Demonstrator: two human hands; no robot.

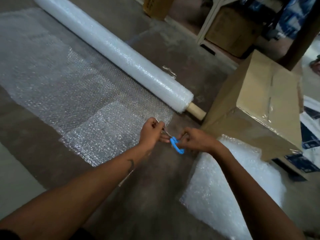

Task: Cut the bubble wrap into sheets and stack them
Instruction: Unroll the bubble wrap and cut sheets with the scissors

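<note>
Starting at the left, we see the unrolled bubble wrap (72, 87) spread flat over the floor (147, 196), running back to the roll (112, 49) that lies on the far side with its cardboard core sticking out at the right end. At the near right corner of the spread sheet, our left hand (152, 131) pinches the edge of the wrap, fingers curled tight on the film. Just beside it, our right hand (195, 140) grips the blue-handled scissors (176, 145), fingers curled through and around the loops; we cannot tell whether the blades are parted, as the left hand hides most of them. We judge the cut is just beginning at this edge. To do it well, we should keep the film taut with the left hand and steer the blades straight across, parallel to the roll. Nearer and to the right lies the stack of cut sheets (230, 184), beside a cardboard box (259, 104).
</note>
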